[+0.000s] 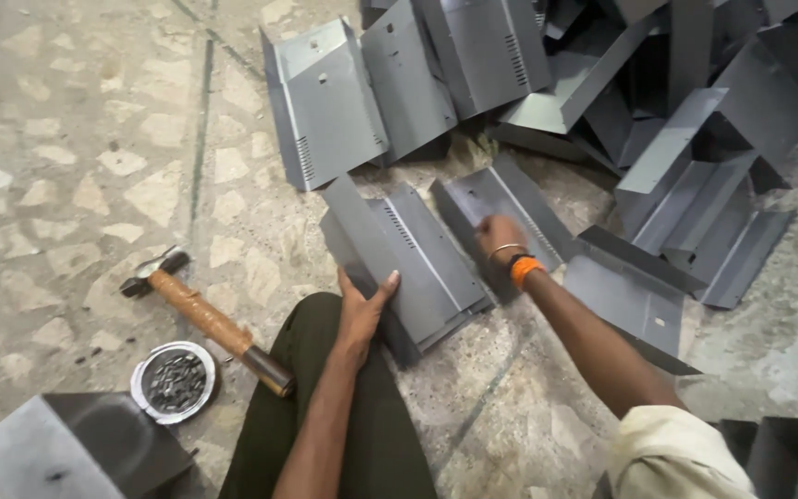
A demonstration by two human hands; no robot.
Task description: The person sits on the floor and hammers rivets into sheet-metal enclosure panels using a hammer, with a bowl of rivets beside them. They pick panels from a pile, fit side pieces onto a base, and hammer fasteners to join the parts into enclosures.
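Observation:
A bent grey sheet-metal panel [417, 254] with louvre slots lies on the stone floor in front of my knee. My left hand [362, 310] rests against its near edge, fingers spread, thumb on top. My right hand [501, 236], with a metal bangle and orange band at the wrist, reaches onto a second grey panel [501, 199] just behind the first; it is blurred and its grip is unclear.
A heap of similar grey metal panels [602, 83] fills the top right. A hammer [205, 314] with a wrapped handle lies to the left, next to a round tin of small dark pieces [175, 381]. A dark metal block [76, 448] sits bottom left.

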